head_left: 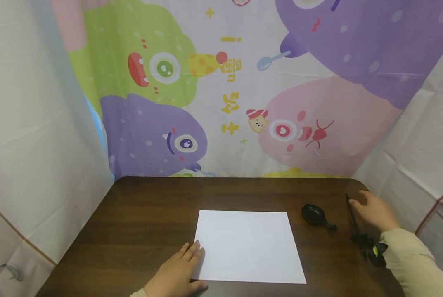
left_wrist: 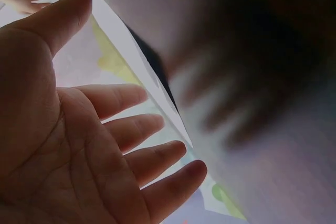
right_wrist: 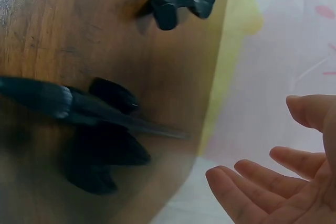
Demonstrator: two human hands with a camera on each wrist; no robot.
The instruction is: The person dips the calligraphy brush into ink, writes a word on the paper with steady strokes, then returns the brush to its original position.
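A blank white sheet of paper point(head_left: 249, 247) lies flat on the brown table. My left hand point(head_left: 178, 270), its fingers extended, rests at the sheet's lower left edge; the left wrist view shows its palm point(left_wrist: 68, 145) holding nothing. On the right, a slim black brush point(head_left: 351, 214) lies on a dark rest point(head_left: 371, 249) with a yellow-green spot. Close beside the brush's thin end is my right hand point(head_left: 375, 212), fingers loosely spread and nothing in them. The right wrist view shows the brush point(right_wrist: 39, 98) with a thick, tapering end at the left, apart from the fingers point(right_wrist: 262, 192).
Between the paper and brush sits a small glossy black dish point(head_left: 314, 214) with a narrow stem toward the lower right. A cartoon-printed curtain point(head_left: 214, 156) hangs behind the table's far edge, and pale cloth point(head_left: 414, 136) stands close to the right arm.
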